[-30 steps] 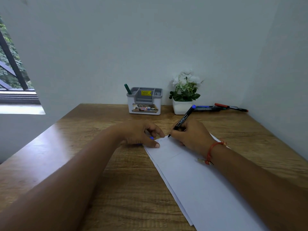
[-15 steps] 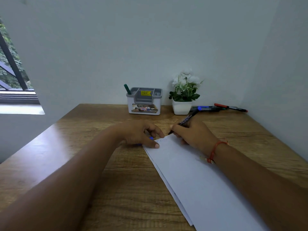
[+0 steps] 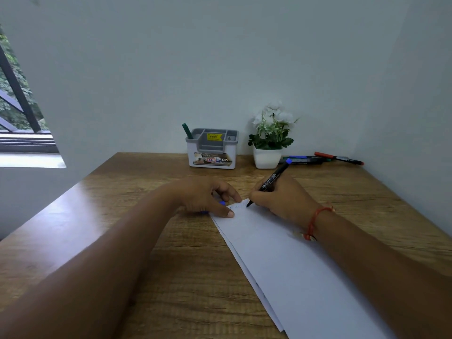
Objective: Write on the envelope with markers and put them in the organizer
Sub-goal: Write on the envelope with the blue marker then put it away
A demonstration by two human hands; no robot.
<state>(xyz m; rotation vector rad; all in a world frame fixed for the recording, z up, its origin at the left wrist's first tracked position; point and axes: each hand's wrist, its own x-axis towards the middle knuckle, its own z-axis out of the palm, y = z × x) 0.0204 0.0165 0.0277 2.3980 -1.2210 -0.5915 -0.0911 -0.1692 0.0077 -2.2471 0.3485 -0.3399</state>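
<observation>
Fingers of the left hand [image 3: 205, 199] press a far corner of the envelope [image 3: 281, 253] to the counter [image 3: 117, 216]; should they slip, the paper may skid. Fingers of the right hand [image 3: 283, 201] pinch the marker [image 3: 271, 181], tip on paper; the palm could smear ink.

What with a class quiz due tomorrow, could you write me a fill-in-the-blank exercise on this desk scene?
1. The right hand presses the tip of a black marker onto the white ____.
2. The lone marker standing in the organizer is ____.
3. The potted plant beside the organizer bears ____ flowers.

Missing words: envelope; green; white.
</observation>
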